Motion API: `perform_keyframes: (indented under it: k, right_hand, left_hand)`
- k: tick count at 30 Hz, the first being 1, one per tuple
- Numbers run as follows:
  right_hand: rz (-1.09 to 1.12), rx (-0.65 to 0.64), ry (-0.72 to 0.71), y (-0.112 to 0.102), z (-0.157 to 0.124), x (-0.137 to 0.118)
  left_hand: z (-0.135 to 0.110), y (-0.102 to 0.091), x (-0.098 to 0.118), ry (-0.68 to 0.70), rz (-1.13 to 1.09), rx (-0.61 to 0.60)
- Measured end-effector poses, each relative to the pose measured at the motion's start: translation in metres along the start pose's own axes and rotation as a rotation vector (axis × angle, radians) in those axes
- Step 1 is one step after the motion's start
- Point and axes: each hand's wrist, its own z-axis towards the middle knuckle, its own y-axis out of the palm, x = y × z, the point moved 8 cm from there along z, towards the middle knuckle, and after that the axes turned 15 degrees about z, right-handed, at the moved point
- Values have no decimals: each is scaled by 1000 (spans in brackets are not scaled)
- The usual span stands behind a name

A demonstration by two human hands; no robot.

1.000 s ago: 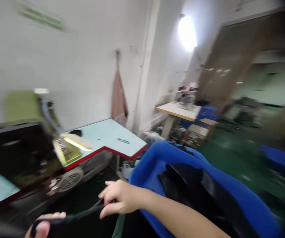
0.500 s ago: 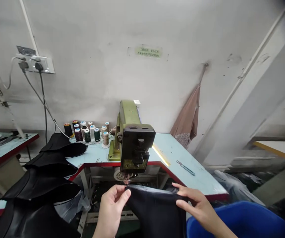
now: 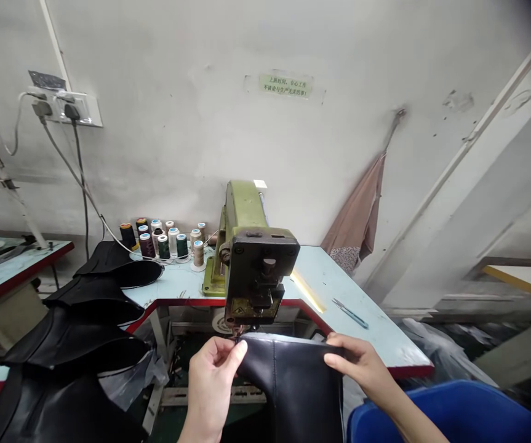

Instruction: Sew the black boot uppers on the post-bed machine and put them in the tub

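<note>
A black leather boot upper [image 3: 288,381] hangs by its top edge from both my hands, just below the head of a green sewing machine [image 3: 261,277]. My left hand [image 3: 212,378] pinches the left corner of that edge between thumb and fingers, close to the needle area. On the right corner, my right hand [image 3: 362,360] grips the edge, thumb in front and fingers behind. A stitched seam runs down the leather between them. The lower part of the upper runs out of view.
Similar black uppers [image 3: 75,344] lie overlapped at the left. Several thread spools [image 3: 163,243] stand behind them on the light blue table [image 3: 352,286]. Thread snips [image 3: 351,314] and a yellowish strip [image 3: 309,289] lie to the right. A blue bin [image 3: 445,412] stands at lower right.
The upper has turned so its front face and vertical seam now show more plainly. Both hands keep hold of its top edge. The camera view has shifted slightly.
</note>
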Motion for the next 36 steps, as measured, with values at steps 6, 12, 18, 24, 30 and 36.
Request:
perform_keyframes:
  k: [6, 12, 18, 24, 30, 36]
  right_hand:
    - [18, -26, 2, 10, 8, -4]
    - [-2, -97, -2, 32, 18, -14]
    - [36, -123, -7, 56, 25, -22]
    - [99, -128, -10, 73, 31, -28]
    - [86, -145, -10, 85, 37, -31]
    - [100, -197, 7, 106, 41, -43]
  left_hand:
    - [3, -7, -6, 0, -34, 7]
    - [6, -28, -14, -28, -104, 81]
    - [12, -50, -22, -78, -197, 128]
    - [15, -68, -27, -127, -250, 174]
    - [17, -81, -33, -174, -304, 211]
    - [23, -91, -44, -257, -397, 218]
